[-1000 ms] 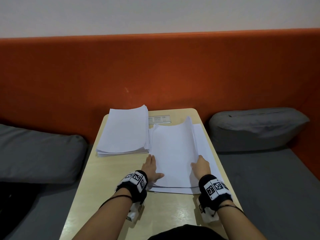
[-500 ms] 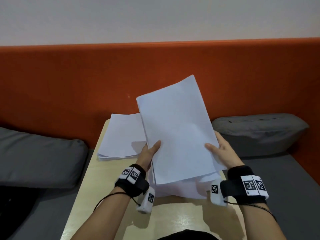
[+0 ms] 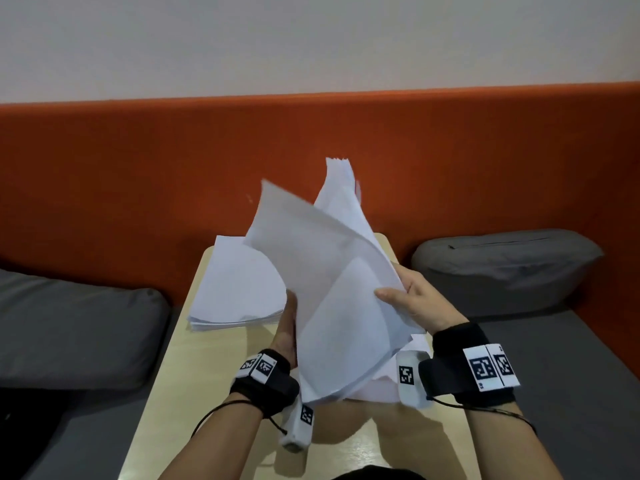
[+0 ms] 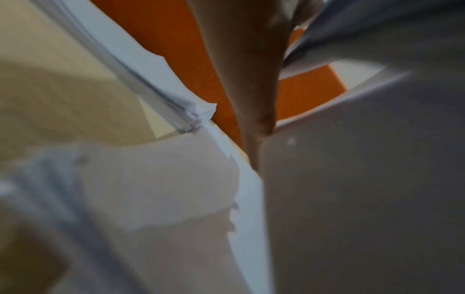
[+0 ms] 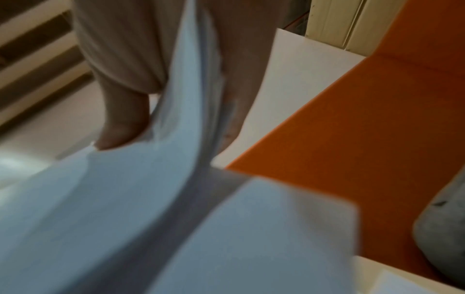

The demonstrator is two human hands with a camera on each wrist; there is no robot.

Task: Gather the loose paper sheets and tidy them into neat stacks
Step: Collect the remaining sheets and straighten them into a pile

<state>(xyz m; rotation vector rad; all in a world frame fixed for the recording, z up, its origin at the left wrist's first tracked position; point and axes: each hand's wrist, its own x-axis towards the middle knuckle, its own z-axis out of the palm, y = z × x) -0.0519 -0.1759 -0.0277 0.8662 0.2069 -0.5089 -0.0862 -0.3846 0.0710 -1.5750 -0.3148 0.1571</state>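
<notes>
Dozens of loose white sheets (image 3: 332, 289) hang in mid-air above a pale wooden table (image 3: 214, 375), splayed into a ragged fan with their upper ends curling over and their corners out of line. Paper in this quantity looks light but limp: it bows under its own weight, the sheets slide readily over one another, and an edge will crease if squeezed hard, so the long side edges, taken low and level on both sides, seem the sound place to hold while the bottom is knocked square. The person's right hand (image 3: 419, 303) has the bundle's right edge, thumb laid across the front and fingers behind, pinching the paper between them as the right wrist view confirms. The left hand (image 3: 289, 327) stands edge-on against the left side; its fingers are hidden behind the sheets, and whether they clamp the paper or merely brace it cannot be told, the left wrist view being too blurred. Behind and to the left, a finished stack (image 3: 239, 289) lies flat on the table, well clear of the hands. An orange padded wall (image 3: 138, 185) and two grey cushions (image 3: 505, 268) frame the scene. A second ago this bundle lay flat on the table under both hands; half a second ago it was raised as one fairly flat sheaf; now it has buckled and fanned apart.
</notes>
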